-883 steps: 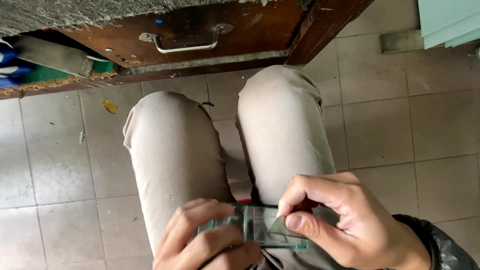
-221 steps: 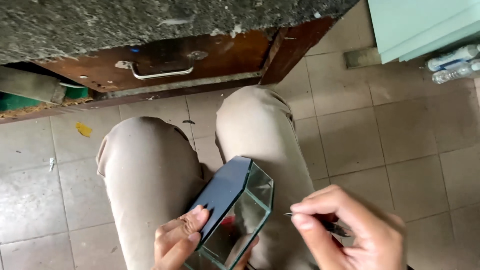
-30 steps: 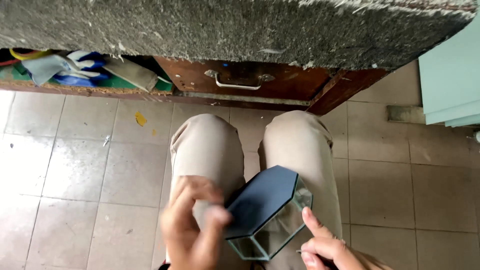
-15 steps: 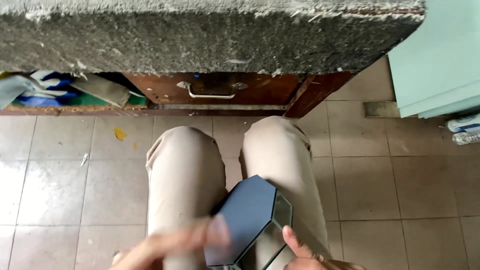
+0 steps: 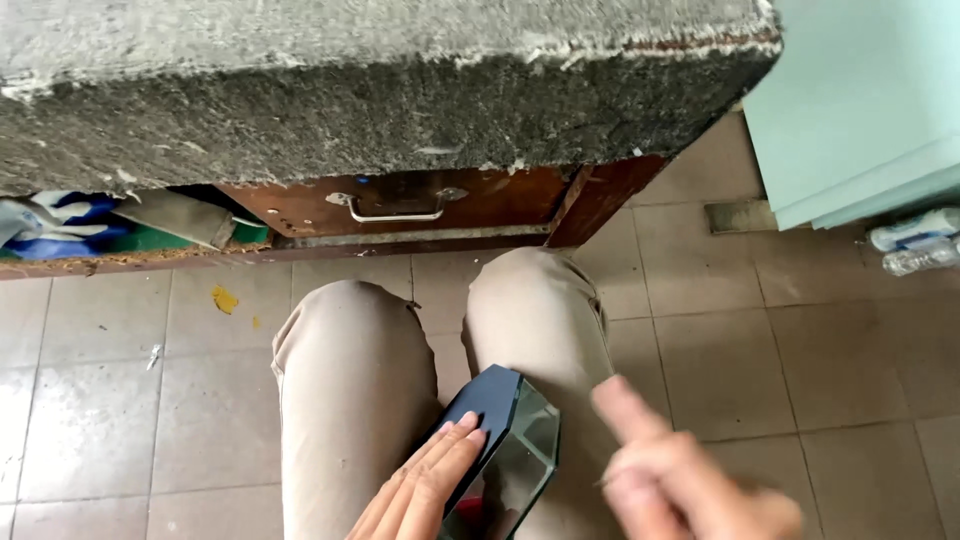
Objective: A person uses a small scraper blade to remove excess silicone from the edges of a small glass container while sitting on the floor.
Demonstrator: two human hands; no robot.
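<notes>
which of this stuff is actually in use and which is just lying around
In hand: dark glass box, left hand flat on it, right hand beside it.
Lying about: drawer with metal handle, plastic bottles, yellow scrap on the floor.

The left hand (image 5: pixel 425 485) lies flat, fingers straight and close together, pointing up and right — its fingertips (image 5: pixel 470 425) pressed down. The right hand (image 5: pixel 690 480) hovers apart — blurred, loosely curled, 1 finger extended upward. Both knees are bent, side by side.

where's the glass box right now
In the head view the glass box sits low centre on the person's lap, between the knees, under the left hand.
</notes>
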